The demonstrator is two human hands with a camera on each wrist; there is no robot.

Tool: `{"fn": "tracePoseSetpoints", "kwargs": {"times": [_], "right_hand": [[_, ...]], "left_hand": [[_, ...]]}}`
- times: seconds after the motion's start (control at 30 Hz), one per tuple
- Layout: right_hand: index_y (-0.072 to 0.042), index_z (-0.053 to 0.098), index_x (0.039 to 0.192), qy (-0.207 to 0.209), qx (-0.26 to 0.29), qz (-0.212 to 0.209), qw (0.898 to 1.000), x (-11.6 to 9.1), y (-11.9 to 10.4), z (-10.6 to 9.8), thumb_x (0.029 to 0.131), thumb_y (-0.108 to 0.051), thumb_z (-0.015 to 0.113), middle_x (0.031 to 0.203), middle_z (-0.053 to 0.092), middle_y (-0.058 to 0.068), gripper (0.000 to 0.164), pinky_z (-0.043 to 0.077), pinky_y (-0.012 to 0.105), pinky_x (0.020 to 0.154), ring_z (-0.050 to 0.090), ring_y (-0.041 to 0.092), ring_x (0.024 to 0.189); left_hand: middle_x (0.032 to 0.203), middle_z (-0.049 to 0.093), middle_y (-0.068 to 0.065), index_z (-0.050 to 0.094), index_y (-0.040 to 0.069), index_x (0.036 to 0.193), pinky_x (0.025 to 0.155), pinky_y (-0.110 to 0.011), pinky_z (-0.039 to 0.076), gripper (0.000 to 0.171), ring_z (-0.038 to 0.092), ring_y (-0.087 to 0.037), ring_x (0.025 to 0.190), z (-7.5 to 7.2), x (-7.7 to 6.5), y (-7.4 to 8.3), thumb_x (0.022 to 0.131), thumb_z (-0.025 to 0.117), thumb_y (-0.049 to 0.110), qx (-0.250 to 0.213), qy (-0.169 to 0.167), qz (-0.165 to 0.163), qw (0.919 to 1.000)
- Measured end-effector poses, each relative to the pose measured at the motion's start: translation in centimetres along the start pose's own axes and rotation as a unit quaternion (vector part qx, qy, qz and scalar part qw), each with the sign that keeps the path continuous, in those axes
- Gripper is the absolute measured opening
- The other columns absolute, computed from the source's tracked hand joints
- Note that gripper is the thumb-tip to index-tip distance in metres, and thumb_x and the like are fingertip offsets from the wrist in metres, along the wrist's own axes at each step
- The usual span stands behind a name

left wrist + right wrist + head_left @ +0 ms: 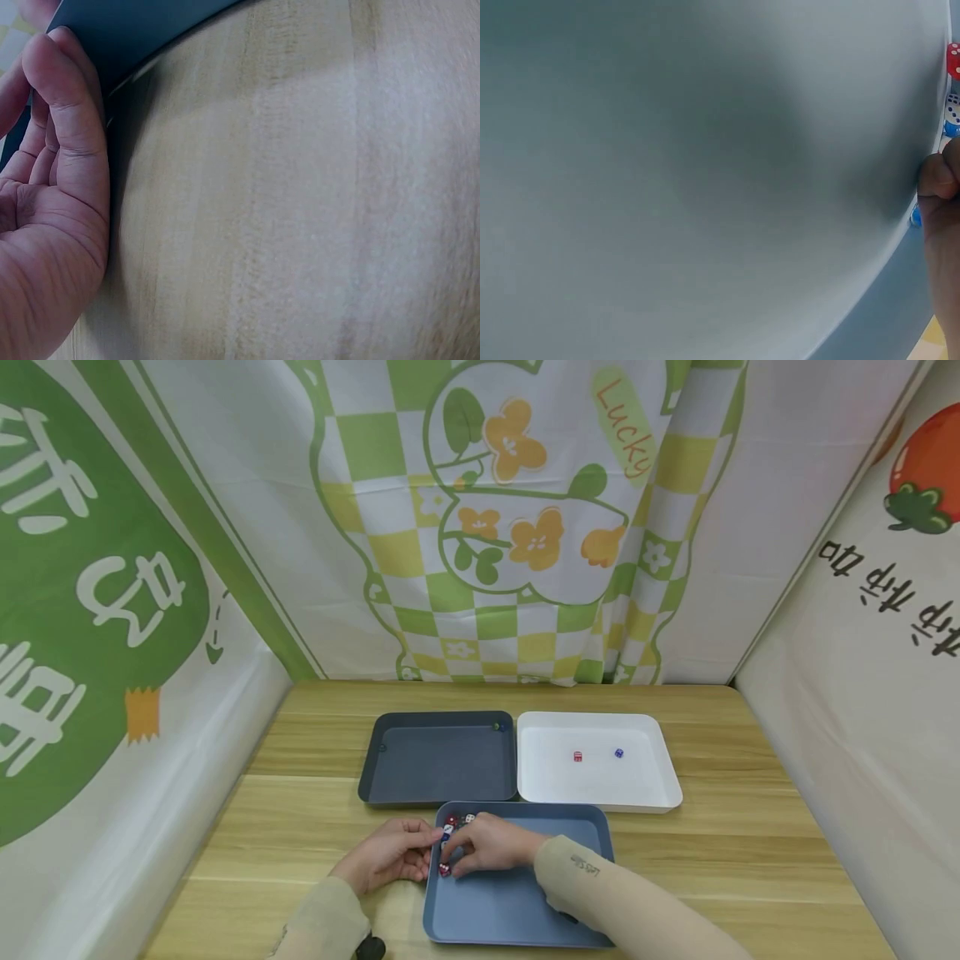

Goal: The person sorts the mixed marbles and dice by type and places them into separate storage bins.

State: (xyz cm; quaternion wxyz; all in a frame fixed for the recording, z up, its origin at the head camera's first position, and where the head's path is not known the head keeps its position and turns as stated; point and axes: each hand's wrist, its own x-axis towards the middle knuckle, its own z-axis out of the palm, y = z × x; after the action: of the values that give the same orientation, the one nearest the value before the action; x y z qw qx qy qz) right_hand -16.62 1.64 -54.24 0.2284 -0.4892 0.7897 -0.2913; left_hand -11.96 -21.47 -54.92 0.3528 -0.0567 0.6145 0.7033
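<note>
A blue-grey tray (517, 910) lies nearest me, with several red, white and blue dice along its left wall. My left hand (393, 853) is at that wall from outside, gripping the rim between thumb and bent fingers. In the left wrist view the left hand (60, 165) lies against the table beside the tray (142, 37). My right hand (495, 843) reaches into the tray, its bent fingertips down among the dice. A red die (445, 869) lies just by its thumb. The right wrist view shows a white die (952, 109) close to the fingertips; whether they pinch one, I cannot tell.
Behind stand a dark grey tray (442, 768) with a few small dark dice at its edges and a white tray (600, 789). The white one holds a red die (577, 757) and a blue die (618, 753). Printed cloths hang around the wooden table (750, 860).
</note>
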Motion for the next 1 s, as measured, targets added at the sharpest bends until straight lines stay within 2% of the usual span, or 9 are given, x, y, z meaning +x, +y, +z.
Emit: {"fn": "tracePoseSetpoints", "kwargs": {"times": [0.27,0.5,0.73,1.0], "right_hand": [[-0.014,0.075,0.111,0.008,0.001,-0.002,1.0,0.17,-0.09,0.11,0.09,-0.019,0.08,0.063,0.052,-0.015,0.022,0.036,0.012,0.052,0.042,-0.005,0.054],[-0.014,0.075,0.11,0.008,-0.014,0.008,1.0,0.23,-0.39,0.31,0.09,-0.02,0.081,0.062,0.052,-0.014,0.022,0.035,0.012,0.053,0.042,-0.004,0.053],[-0.017,0.076,0.108,0.007,-0.034,0.025,0.999,0.5,-0.64,0.5,0.09,-0.023,0.081,0.064,0.054,-0.015,0.02,0.036,0.013,0.06,0.044,-0.003,0.055],[-0.018,0.077,0.106,0.011,-0.052,0.035,0.998,0.63,-0.75,0.82,0.089,-0.024,0.082,0.066,0.053,-0.016,0.019,0.037,0.013,0.055,0.045,-0.004,0.057]], "left_hand": [[0.073,0.062,-0.002,0.064,0.009,0.089,0.056,-0.024,0.055,0.024,0.06,-0.009,0.057,-0.02,0.21,-0.08,0.1,0.068,0.03,0.0,0.007,-0.002,1.0],[0.073,0.062,-0.003,0.065,0.008,0.09,0.055,-0.023,0.055,0.024,0.06,-0.008,0.056,0.12,-0.06,-0.05,0.099,0.068,0.029,0.004,0.008,0.001,1.0],[0.073,0.062,-0.003,0.064,0.008,0.089,0.056,-0.023,0.055,0.024,0.06,-0.008,0.056,0.19,-0.2,0.14,0.099,0.068,0.03,0.004,0.008,-0.005,0.9999],[0.073,0.062,-0.002,0.063,0.01,0.087,0.055,-0.023,0.055,0.023,0.06,-0.008,0.056,0.32,-0.36,0.31,0.101,0.067,0.028,0.003,0.009,-0.008,0.9999]]}}
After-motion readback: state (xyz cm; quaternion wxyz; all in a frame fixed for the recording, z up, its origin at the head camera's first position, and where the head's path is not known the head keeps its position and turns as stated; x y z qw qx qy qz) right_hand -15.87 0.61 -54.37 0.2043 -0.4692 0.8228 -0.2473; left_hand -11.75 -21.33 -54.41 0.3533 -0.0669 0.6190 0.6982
